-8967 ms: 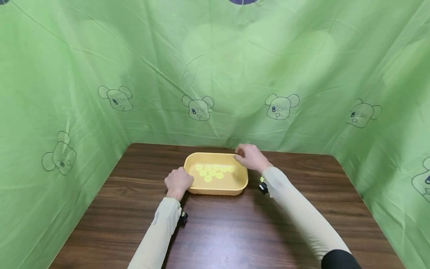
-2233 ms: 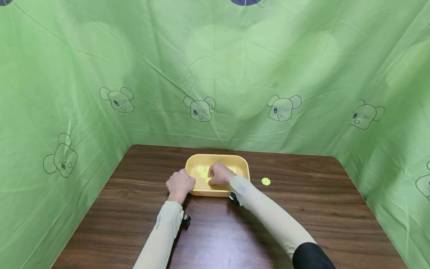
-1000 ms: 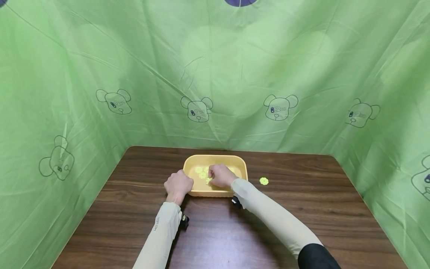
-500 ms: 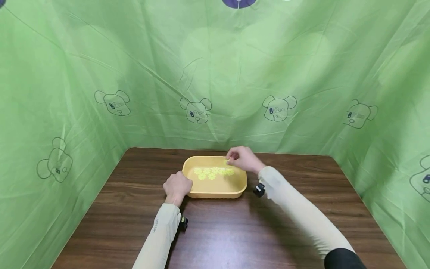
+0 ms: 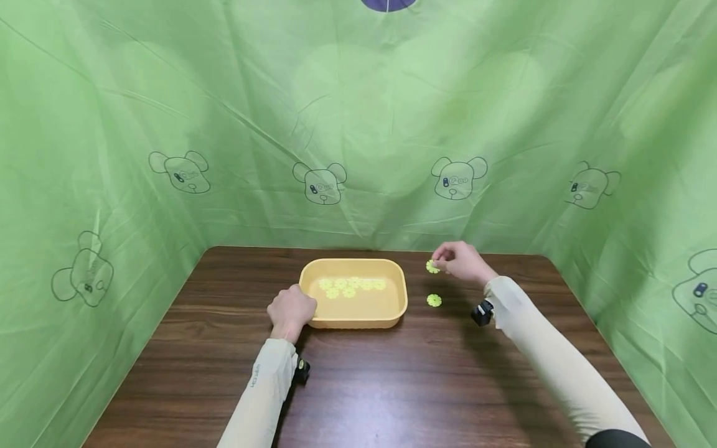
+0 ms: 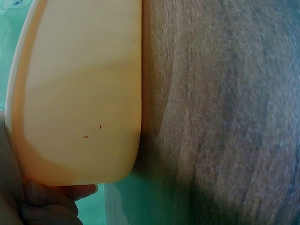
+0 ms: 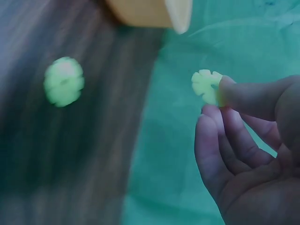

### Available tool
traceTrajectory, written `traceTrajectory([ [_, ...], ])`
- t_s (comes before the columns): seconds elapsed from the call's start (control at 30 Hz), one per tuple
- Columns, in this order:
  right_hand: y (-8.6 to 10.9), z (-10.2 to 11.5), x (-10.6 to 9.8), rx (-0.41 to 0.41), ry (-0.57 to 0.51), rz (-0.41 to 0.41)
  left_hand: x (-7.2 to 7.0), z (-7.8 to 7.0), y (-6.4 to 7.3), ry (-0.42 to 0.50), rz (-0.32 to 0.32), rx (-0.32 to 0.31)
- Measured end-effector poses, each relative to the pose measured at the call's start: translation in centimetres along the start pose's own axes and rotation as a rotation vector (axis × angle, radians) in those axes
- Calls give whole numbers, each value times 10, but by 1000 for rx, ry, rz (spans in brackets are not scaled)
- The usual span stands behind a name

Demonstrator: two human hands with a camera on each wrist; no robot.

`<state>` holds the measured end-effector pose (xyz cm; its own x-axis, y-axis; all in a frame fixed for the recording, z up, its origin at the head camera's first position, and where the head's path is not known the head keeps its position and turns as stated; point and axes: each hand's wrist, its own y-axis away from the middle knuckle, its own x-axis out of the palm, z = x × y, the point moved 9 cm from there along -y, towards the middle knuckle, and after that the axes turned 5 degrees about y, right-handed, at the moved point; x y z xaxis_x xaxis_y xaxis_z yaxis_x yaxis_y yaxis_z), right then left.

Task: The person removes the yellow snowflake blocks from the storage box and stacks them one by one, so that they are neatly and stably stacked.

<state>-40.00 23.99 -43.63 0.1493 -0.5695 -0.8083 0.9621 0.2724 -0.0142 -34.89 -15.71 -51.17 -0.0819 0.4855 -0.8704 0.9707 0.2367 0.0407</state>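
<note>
A yellow plastic basin [image 5: 358, 314] stands on the table with several yellow-green flower-shaped discs [image 5: 348, 292] lying in it. My left hand [image 5: 292, 309] grips its left end; in the left wrist view the fingers [image 6: 49, 206] curl round the wall [image 6: 84, 140]. Right of the basin, my right hand [image 5: 463, 261] pinches one notched disc [image 7: 205, 85] between thumb and fingertips, raised over the back of the table. A second disc [image 5: 434, 300] lies flat on the wood, nearer than that hand, and shows blurred in the right wrist view.
The dark wood table [image 5: 358, 386] runs up to a green cloth [image 5: 381, 211] with printed bear faces, which hangs behind it and on both sides. Black wrist cameras [image 5: 482, 313] sit on both sleeves.
My right hand has picked a disc out of the basin and carried it right, past the rim. The disc on the table appeared between the two oldest frames. My left hand keeps its grip.
</note>
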Motion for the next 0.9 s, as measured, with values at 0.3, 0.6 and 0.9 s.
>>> traceTrajectory([
  [0.3,12,-53,43,87,-130,113,1,1,0,2,1,-4],
  [0.6,15,-66,65,140,-100,129,2,2,-1,3,-3,-2],
  [0.9,18,-67,69,152,-65,129,1,1,-1,2,-8,3],
])
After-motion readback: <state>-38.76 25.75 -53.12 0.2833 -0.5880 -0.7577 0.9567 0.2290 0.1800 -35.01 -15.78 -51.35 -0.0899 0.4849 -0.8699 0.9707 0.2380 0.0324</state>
